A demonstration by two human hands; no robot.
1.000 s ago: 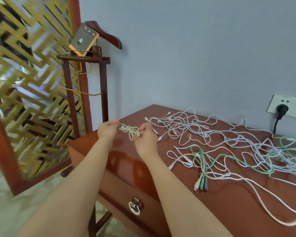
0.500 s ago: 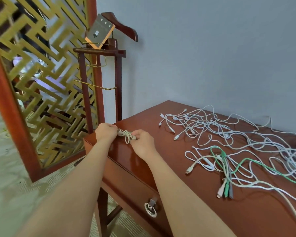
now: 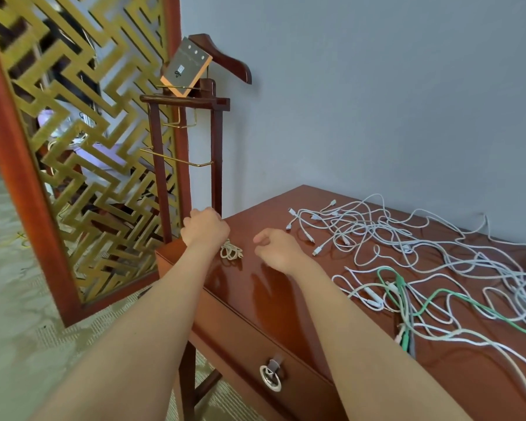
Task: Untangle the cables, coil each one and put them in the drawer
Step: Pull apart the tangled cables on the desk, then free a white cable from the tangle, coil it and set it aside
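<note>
One small coiled cable (image 3: 231,252), cream-white and knotted on itself, lies on the near left corner of the wooden desk (image 3: 274,287), between the two hands and touching neither as far as the view shows. Judged from this layout, the task is at an early stage: a single cable is coiled but not stowed, the drawer (image 3: 255,347) with its ring pull (image 3: 270,378) is closed, and a large tangle of white cables (image 3: 407,238) with one green cable (image 3: 438,294) still spreads over the right half of the desktop, well apart from the coil. Left hand (image 3: 205,227) hovers just beside the coil, fingers curled under so that the grip cannot be told; nothing visible is held. Right hand (image 3: 275,247) is loosely half-open, fingers bent, empty, above the desktop between coil and tangle.
</note>
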